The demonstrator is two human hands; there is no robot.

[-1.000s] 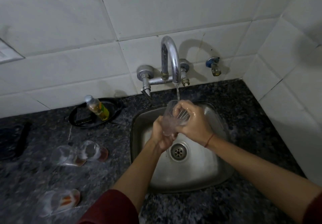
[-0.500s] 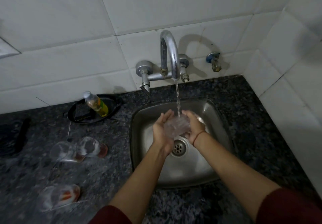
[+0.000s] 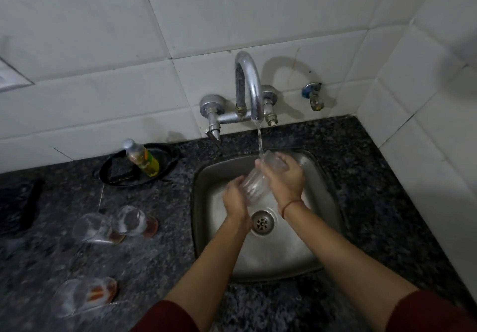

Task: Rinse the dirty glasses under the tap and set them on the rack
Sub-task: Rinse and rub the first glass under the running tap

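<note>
Item: glass [image 3: 254, 186], clear, ribbed. It is being held tilted over the sink [image 3: 320, 254], mouth raised toward the tap [image 3: 249, 86], apparently so that the stream [image 3: 260, 143] is being caught at the rim and run through the inside.

Left hand [image 3: 235, 198]: the fingers are being kept closed round the glass's lower end, likely to steady the base above the drain [image 3: 262, 222].

Right hand [image 3: 284, 180]: the fingers are being kept wrapped over the upper part, near the mouth, probably for turning or rubbing during the rinse.

Awaiting rinse: two glasses [image 3: 116, 224] with brown dregs are lying side by side on the counter [image 3: 160, 259] left of the sink; a third glass [image 3: 86, 294] is lying nearer the camera. All are being kept within reach of the left hand.

Other: a bottle [image 3: 142, 158] is resting in a dark dish [image 3: 167, 162] by the wall.

Rack: not being shown in view. The task is judged early, with one glass under water and three waiting.
</note>
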